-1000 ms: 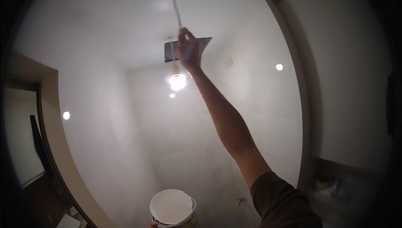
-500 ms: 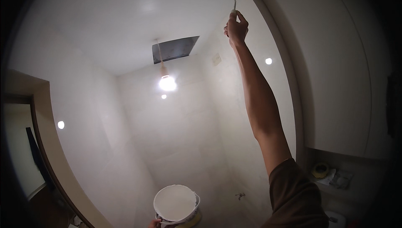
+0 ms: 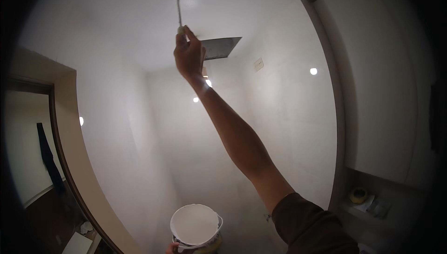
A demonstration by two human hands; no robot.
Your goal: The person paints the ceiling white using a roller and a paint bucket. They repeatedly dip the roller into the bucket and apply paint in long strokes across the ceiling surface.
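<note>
Overhead, my right hand (image 3: 188,58) is closed round the handle of a small paint roller (image 3: 178,9) with a thin metal shaft. Its pale head, faint against the white ceiling (image 3: 125,7), meets that surface near the top of the view; the exact contact is blurred. Low in the middle stands a white bucket (image 3: 195,223) with a wire handle, holding white paint. Fingers of my left hand (image 3: 173,248) grip the near left edge of the bucket; most of that hand lies below the picture.
A lit bulb (image 3: 208,83) hangs behind my right forearm, beside a dark square ceiling opening (image 3: 223,48). At left is a doorway (image 3: 53,109). On the right, a tall white cabinet (image 3: 382,91) stands above a niche holding a yellow tape roll (image 3: 358,195).
My right hand has swung left along the ceiling with the roller, away from the cabinet side. The view has shifted slightly. My left hand still holds the bucket.
</note>
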